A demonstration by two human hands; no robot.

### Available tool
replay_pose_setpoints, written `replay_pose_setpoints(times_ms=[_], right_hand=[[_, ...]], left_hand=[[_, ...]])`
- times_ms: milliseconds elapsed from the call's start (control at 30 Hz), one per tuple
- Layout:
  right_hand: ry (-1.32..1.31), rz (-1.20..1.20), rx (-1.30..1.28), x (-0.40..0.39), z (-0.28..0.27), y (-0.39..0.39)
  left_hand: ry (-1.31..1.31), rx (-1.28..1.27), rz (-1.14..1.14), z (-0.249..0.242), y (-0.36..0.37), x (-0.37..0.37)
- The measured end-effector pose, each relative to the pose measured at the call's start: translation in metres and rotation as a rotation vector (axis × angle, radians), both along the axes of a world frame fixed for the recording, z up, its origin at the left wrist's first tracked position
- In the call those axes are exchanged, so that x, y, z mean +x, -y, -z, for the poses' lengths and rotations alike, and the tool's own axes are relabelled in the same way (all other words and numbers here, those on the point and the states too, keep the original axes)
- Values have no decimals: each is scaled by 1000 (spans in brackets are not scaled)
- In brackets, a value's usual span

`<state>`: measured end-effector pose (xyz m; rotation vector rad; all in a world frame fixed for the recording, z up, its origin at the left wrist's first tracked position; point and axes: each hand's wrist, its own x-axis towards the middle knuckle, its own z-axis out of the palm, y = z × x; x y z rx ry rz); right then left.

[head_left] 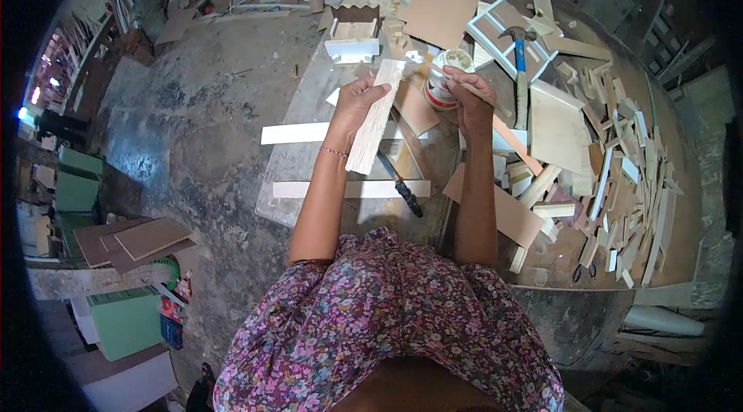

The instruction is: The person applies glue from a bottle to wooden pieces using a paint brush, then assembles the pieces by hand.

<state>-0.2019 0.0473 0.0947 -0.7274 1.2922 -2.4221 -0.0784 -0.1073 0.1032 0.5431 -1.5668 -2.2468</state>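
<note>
My left hand (358, 104) is closed around a pale wooden board (374, 119), thumb on its face, held tilted above the worktable (298, 168). Between the fingers of my right hand (470, 98) is a thin wooden stick (496, 104), its far end near the mouth of a white tub (439, 93). Pale paste shows inside the tub, just left of that hand. Beyond the board stands a small wooden piece with a white front (352, 46). White strips (298, 133) lie below my left forearm, and a tool with a black-wrapped handle (407, 197) rests near my body.
A hammer with a blue neck (520, 63) lies beside a white frame (487, 29) at the back right. Wood offcuts (619, 172) are heaped along the right side, with scissors (585, 271) near the front edge. Brown panels (139, 242) sit at the left.
</note>
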Motion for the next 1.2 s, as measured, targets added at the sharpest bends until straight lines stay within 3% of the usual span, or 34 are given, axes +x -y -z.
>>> replay_pose_setpoints(times_ms=[567, 1200], right_hand=[[126, -56, -78, 5, 1, -4], [1, -10, 1, 5, 0, -6]], left_hand=[[12, 33, -9, 5, -1, -1], [2, 36, -2, 5, 0, -3]])
